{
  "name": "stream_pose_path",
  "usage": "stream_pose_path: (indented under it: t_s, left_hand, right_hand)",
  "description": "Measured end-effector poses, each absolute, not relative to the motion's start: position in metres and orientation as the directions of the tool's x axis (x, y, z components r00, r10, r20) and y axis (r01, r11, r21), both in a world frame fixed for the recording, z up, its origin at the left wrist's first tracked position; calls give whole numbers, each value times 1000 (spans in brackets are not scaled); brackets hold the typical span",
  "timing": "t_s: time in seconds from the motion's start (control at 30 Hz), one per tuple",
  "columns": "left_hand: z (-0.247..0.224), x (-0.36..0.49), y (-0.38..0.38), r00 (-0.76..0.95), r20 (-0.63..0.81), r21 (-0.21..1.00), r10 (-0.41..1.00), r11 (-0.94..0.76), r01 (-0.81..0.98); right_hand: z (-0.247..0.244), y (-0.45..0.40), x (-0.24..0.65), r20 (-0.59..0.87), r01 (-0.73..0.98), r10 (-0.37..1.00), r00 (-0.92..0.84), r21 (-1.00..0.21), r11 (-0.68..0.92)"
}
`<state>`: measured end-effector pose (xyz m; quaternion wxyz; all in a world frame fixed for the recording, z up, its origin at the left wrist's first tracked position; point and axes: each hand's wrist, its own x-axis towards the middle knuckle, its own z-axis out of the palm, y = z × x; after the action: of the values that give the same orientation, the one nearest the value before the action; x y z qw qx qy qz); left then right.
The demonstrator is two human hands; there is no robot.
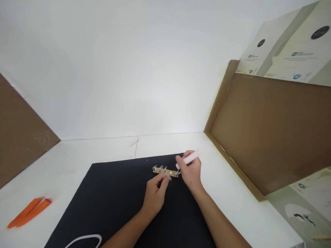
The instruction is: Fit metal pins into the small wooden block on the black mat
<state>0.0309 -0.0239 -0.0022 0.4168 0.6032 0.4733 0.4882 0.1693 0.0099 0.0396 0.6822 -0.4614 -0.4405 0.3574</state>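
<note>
Head view: a small wooden strip (pixel 165 171) studded with silver bolts is being handled near the far edge of a black mat (pixel 90 203), and it is being kept flat above the mat's surface or on it, which cannot be told exactly. A silver bolt (pixel 168 177) on the strip's near side is being pinched by the fingertips (pixel 163 178) of the left hand (pixel 155 195), which are closed together on it. A pale pink plastic stick (pixel 191 157) is being clamped in the right hand (pixel 190 173), with its lower end held just beside the strip's right end. Left of the mat, two orange plastic pry tools (pixel 29 213) are being supported by a white tabletop (pixel 62 172). At the mat's near edge, a white cable (pixel 85 237) is being shown in a curve. Beyond the mat's right side, a brown cardboard panel (pixel 266 132) is being stood upright beneath printed cartons (pixel 289 48), while another cardboard panel (pixel 20 134) is being stood beyond its left side.
</note>
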Motion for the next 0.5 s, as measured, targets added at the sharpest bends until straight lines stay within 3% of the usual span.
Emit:
stream_pose_path:
  t_s: [0.5]
  left_hand:
    - [-4,31,-23,87,205,963,975,-216,158]
  right_hand:
    - [40,11,169,269,-89,896,353,-944,319]
